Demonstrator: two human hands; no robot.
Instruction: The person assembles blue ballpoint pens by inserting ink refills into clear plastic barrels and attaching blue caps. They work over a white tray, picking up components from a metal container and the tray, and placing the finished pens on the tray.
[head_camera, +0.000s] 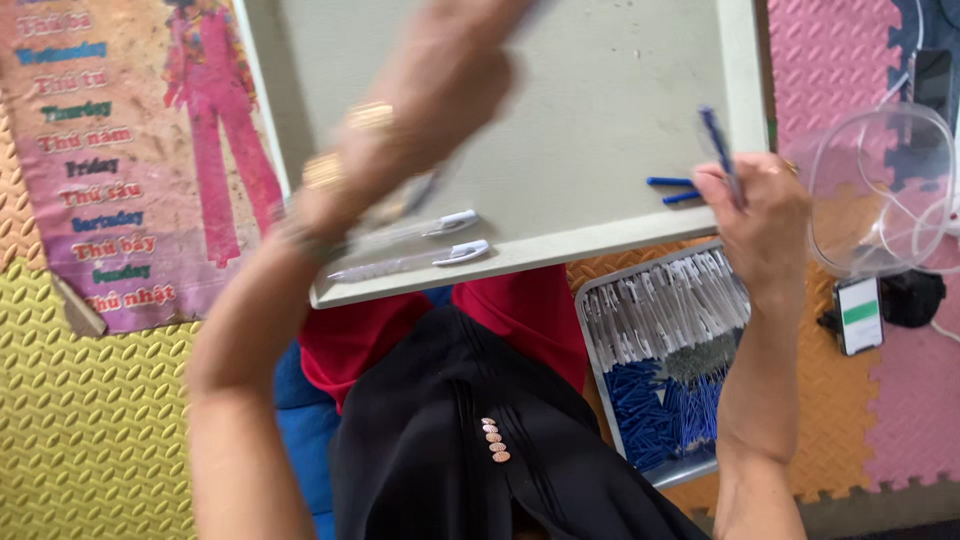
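The work board (600, 130) looks matt and slightly scuffed, pale grey-green; the two finished pens (410, 248) on it have clear glossy plastic barrels with white caps; the blue refill (722, 155) in the right hand (762, 215) looks smooth plastic. The floor mats (90, 420) are foam with a rough embossed pattern; the tray (598, 330) seems dull metal; the bowl (880, 190) is transparent shiny plastic.

Grey-green board (600, 120) with two clear pens (410, 245), blue caps (672, 190).

Even, soft daylight, no harsh shadows, raised left hand (430, 110) motion-blurred, colours slightly washed, edges soft
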